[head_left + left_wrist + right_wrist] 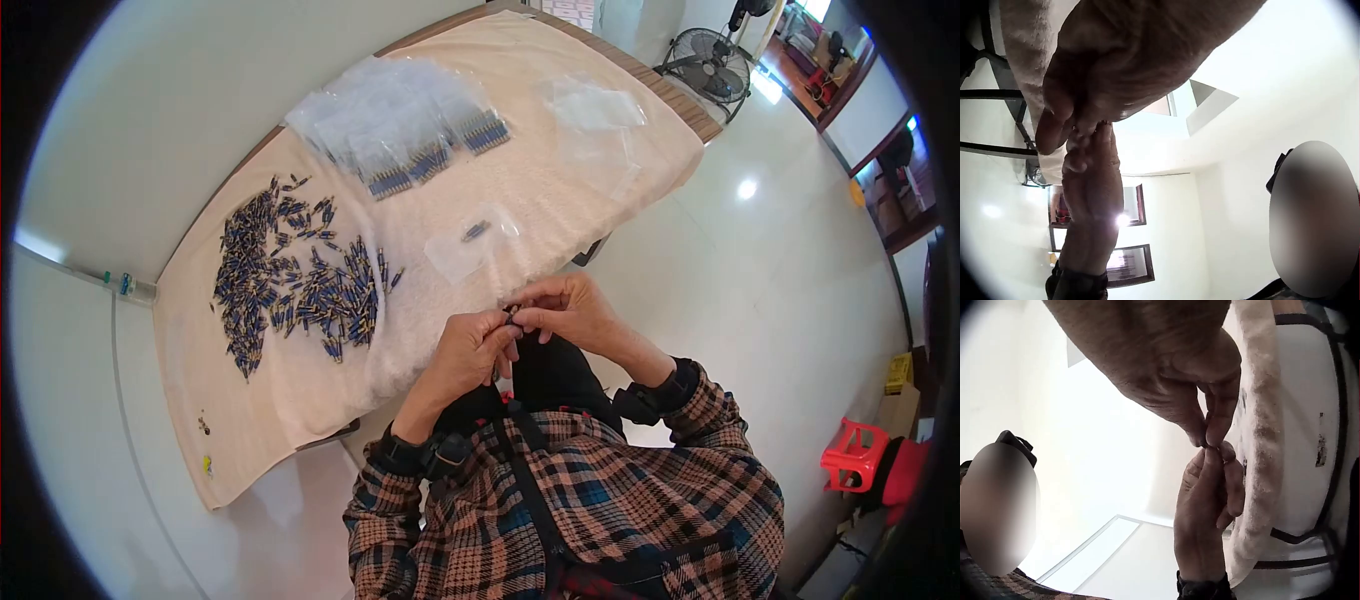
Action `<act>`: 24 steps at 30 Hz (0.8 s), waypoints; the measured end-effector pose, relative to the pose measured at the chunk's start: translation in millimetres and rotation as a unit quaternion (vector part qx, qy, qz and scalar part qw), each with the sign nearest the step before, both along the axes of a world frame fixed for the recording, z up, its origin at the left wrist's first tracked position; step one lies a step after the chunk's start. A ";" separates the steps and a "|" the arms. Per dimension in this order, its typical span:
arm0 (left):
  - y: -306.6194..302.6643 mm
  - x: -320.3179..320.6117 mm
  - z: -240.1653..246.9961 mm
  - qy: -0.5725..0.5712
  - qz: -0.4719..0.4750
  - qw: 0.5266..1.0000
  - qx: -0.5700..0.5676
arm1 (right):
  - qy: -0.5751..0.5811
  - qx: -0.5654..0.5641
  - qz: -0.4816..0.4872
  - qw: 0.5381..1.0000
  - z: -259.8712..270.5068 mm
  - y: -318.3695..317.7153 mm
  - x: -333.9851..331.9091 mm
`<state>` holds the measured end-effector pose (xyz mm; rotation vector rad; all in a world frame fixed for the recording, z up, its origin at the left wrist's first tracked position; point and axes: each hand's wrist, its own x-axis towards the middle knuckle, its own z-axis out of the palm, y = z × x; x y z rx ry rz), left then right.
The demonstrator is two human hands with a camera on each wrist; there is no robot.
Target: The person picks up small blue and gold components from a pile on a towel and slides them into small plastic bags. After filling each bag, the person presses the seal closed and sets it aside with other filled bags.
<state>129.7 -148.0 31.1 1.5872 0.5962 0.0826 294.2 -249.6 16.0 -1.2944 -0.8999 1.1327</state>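
Just past the table's near edge, over the lap, my two hands meet fingertip to fingertip. With thumb and fingers, the left hand (pixel 468 352) pinches a small dark piece (pixel 513 312), mostly hidden by the fingertips. From the other side the right hand (pixel 578 312) pinches at the same spot, its thumb and index finger (pixel 1222 419) closed together. Near them on the cloth lies a clear plastic bag (pixel 452 258) with a few small blue-and-gold plug-like pieces (pixel 476 231) on or in it.
A large loose pile of blue-and-gold pieces (pixel 250 270) spreads over the left of the cloth-covered table (pixel 400 340). Filled clear bags (pixel 385 120) lie stacked at the back, flat clear bags (pixel 600 115) farther right. A black fan (pixel 708 65) and a red stool (pixel 853 455) stand on the floor.
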 end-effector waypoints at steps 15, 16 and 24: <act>41.8 11.7 -9.2 -0.121 0.122 0.878 0.447 | -0.096 0.016 -0.094 0.991 25.6 17.9 68.4; 41.9 11.9 -10.0 -0.121 0.121 0.877 0.448 | -0.095 0.017 -0.095 0.991 22.2 25.3 73.3; 45.5 13.8 -17.7 -0.022 0.152 0.775 0.614 | -0.046 0.024 -0.133 0.990 -9.8 67.2 81.1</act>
